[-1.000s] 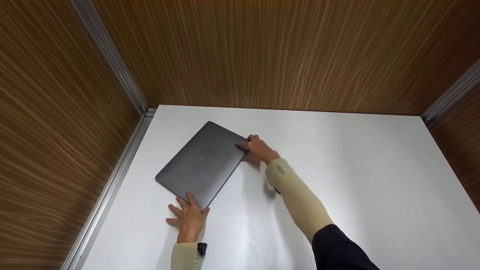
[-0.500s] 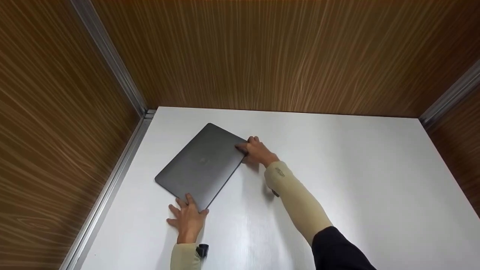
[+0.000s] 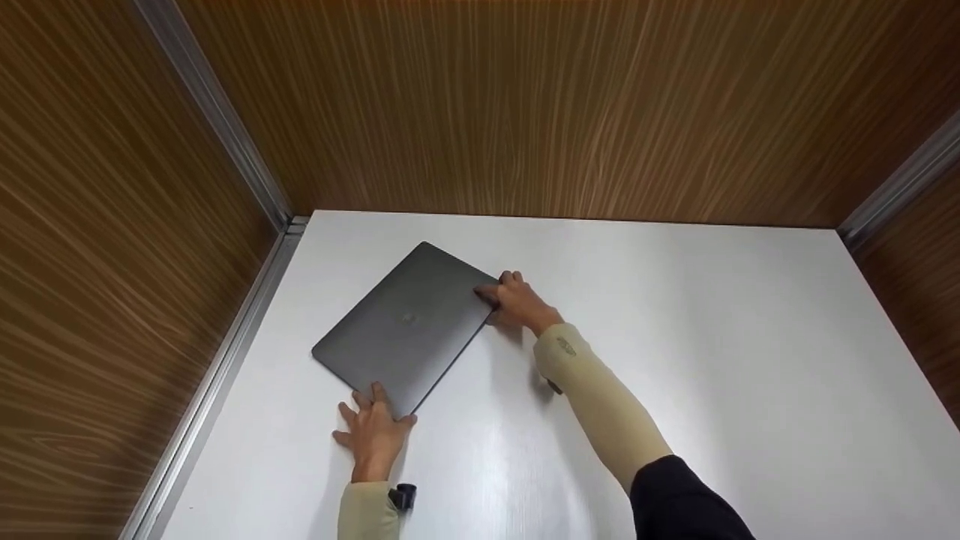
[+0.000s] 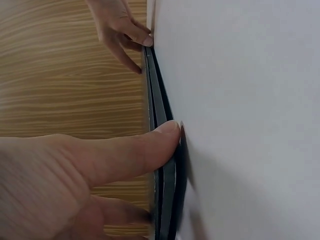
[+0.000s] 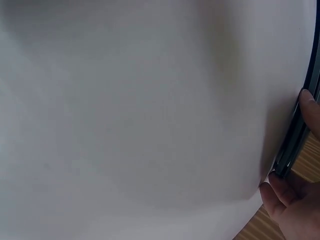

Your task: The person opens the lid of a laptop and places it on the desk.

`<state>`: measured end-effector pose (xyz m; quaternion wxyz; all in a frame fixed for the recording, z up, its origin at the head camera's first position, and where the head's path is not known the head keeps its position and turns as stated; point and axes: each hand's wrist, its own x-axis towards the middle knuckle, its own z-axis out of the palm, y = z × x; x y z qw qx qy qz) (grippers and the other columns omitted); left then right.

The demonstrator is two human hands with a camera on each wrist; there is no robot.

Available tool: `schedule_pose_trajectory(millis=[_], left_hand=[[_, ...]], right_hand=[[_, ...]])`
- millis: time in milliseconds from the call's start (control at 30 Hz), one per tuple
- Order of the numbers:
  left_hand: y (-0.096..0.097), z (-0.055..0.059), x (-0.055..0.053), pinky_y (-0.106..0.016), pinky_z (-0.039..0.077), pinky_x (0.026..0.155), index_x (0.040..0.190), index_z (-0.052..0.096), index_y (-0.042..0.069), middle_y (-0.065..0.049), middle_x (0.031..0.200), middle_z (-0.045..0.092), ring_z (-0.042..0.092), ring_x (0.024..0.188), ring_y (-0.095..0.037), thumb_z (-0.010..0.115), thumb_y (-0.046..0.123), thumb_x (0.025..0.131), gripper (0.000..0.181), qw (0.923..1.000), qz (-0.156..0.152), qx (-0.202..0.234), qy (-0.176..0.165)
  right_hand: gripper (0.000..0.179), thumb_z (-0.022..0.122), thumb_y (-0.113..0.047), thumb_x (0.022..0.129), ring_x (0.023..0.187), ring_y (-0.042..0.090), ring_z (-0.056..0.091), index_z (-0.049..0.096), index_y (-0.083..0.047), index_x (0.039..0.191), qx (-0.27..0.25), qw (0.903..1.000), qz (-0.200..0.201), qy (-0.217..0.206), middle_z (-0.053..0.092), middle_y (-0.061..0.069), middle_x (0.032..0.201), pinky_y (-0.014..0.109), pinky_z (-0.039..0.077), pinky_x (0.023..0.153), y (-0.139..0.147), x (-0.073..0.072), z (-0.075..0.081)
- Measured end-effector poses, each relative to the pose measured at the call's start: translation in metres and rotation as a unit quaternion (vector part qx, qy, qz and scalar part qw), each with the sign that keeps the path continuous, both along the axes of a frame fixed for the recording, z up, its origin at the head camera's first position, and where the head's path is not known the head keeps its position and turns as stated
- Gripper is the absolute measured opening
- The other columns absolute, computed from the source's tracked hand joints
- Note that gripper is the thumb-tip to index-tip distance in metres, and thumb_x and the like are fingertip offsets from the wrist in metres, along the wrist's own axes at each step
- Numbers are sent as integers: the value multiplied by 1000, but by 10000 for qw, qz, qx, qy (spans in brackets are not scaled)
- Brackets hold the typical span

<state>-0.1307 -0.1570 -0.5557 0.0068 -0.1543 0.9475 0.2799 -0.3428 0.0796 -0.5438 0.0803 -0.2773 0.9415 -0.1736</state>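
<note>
A closed dark grey laptop [image 3: 397, 322] with a small logo on its lid lies at a slant on the white table, left of centre. My left hand [image 3: 376, 439] grips its near corner. The thumb [image 4: 162, 142] presses the long edge, the index finger reaches onto the lid, and the other fingers spread at the short side. At the far right corner my right hand [image 3: 519, 304] holds the laptop, its index finger on the lid and its thumb [image 5: 310, 107] at the long edge. Its remaining fingers curl at the corner.
The white table [image 3: 712, 360] extends to the right of the laptop. A wood-grain panel [image 3: 570, 112] rises behind it, and another wood-grain panel [image 3: 112, 247] stands at the left, bordered by a metal rail [image 3: 217, 375].
The laptop has shifted very slightly to the right, with both hands staying on the same corners. The head view has moved a little as well.
</note>
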Motion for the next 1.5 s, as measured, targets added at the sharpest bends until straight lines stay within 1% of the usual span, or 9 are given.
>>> schedule_pose_trajectory(millis=[100,233,367,500,800,1000,1133,1333,1500], left_hand=[[-1,1,-1,-86,17,96,146,40,-14,-49,147,26,16,136,-71,82,20,85,82,10000,15,52,24],[-1,0,-2,-86,16,96,146,42,-13,-50,146,26,15,135,-72,82,19,84,81,9999,7,93,78],[0,-2,-1,-87,16,95,145,44,-13,-50,145,29,17,137,-70,84,18,82,81,9998,-13,125,145],[1,-4,-2,-88,14,95,144,45,-14,-50,145,29,18,139,-66,84,17,81,80,9996,-52,194,177],[0,-4,-7,-89,9,94,144,47,-11,-47,148,28,18,144,-58,86,17,79,80,9994,-121,283,159],[1,-4,-10,-89,8,95,144,47,-11,-46,148,28,18,144,-58,86,16,79,81,9990,-187,384,139],[2,-4,-12,-89,7,95,144,47,-10,-46,149,29,18,144,-59,86,16,78,81,9988,-217,409,156],[4,-4,-17,-88,4,97,145,47,-10,-44,150,30,16,145,-58,86,14,78,81,9983,-232,518,125],[5,-4,-19,-87,3,98,145,48,-10,-44,150,30,15,146,-56,86,13,77,81,9981,-258,563,44]], right_hand=[[57,78,-13,90,116,39,45,60,-14,144,-47,10000,-25,17,50,28,128,53,46,96,0,0,1],[57,79,-11,89,113,40,45,61,-10,142,-166,9998,17,92,51,30,126,53,46,94,2,2,0],[58,81,-11,86,111,40,46,61,-6,141,-198,9996,76,166,51,32,124,53,47,93,6,6,-3],[59,81,-12,86,110,40,46,60,-6,141,-170,9997,16,159,51,32,123,53,47,93,10,9,-5],[59,80,-10,87,113,41,45,59,-6,142,-162,9998,-132,52,49,33,125,54,47,94,16,11,-1],[59,81,-8,86,112,42,45,60,-6,141,-195,9995,-230,84,50,33,123,55,47,93,21,14,-1],[59,82,-10,85,110,43,46,61,-5,139,-260,9992,-228,209,51,33,120,55,48,91,25,16,-2],[55,81,-6,85,106,42,45,62,-2,136,-402,9983,-221,346,51,32,114,56,48,89,32,17,-3],[54,80,-6,85,107,43,46,62,-2,136,-324,9985,-236,381,51,34,115,56,49,88,36,19,-4]])
